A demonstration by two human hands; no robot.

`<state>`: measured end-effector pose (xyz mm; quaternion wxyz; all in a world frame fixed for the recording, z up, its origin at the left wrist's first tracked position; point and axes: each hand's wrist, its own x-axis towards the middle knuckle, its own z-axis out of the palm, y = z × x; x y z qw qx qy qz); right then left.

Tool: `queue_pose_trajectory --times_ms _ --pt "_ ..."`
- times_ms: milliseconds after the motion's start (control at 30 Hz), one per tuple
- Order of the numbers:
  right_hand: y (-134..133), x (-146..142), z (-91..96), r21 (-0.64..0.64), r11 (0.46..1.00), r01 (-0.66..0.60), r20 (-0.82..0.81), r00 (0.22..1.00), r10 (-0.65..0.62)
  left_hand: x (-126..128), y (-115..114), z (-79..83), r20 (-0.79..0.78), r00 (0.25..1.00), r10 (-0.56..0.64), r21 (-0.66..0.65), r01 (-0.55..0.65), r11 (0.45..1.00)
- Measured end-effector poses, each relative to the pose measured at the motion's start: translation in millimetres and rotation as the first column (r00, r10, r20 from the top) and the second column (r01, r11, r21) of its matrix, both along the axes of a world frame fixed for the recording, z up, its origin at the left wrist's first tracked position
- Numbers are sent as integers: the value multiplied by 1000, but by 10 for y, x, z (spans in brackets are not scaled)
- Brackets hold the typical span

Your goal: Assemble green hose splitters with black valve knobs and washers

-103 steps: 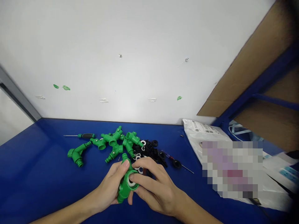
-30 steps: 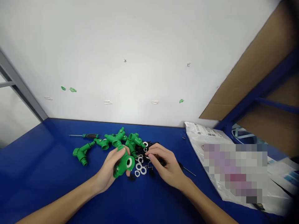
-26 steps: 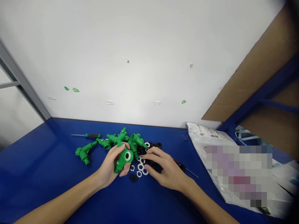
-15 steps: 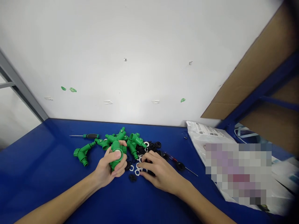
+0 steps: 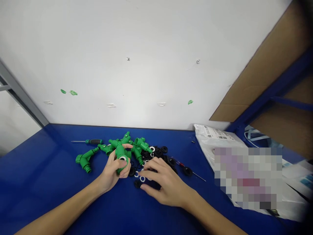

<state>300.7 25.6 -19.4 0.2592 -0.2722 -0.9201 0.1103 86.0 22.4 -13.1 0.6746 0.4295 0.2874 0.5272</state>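
**Held: green fitting (image 5: 121, 160) in left hand (image 5: 111, 171)**

Item: the left hand's fingers are curling closely around the fitting, just in front of the other green fittings (image 5: 139, 146), its white-ringed end facing up. Item: right hand (image 5: 162, 186), fingers spreading wide over white washers (image 5: 142, 179) and black rubber parts (image 5: 157, 151); whether they are pinching anything is hard to tell. Risk: a slipping grip could drop the fitting and scatter washers across the blue bench (image 5: 36, 182). Change: the ringed end is no longer facing right.
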Motion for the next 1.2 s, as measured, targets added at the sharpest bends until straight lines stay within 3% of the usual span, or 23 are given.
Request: queue_pose_trajectory --times_ms 100,333,433,600,767,900,1100,1200 --pt "-47 -100 -55 18 1000 -13 18 1000 12 -8 11 -5 -2 1000 10 -8 -10 1000" --pt "76 -458 -32 -48 995 89 110 990 -83 -9 42 25 5 1000 29 -53 -28 998" --pt "137 -449 4 -85 993 85 70 994 -79 9 41 38 3 999 40 -70 -40 997" --pt "179 -178 150 -190 974 122 -183 971 -157 52 37 43 -18 999 43 -121 -45 992" --pt "103 -111 193 -306 940 -151 -605 793 -70 123 -30 14 -59 998 5 -213 -18 977" --pt "-16 -225 152 -266 937 -226 -743 668 -50 202 -136 -23 -75 996 -50 -300 26 953" --pt "-86 -270 182 -6 992 -124 -627 774 93 274 -226 -24 -66 992 -110 -384 77 920" --pt "-87 -244 218 30 995 -100 -582 807 98 277 -241 6 -64 991 -119 -409 83 909"
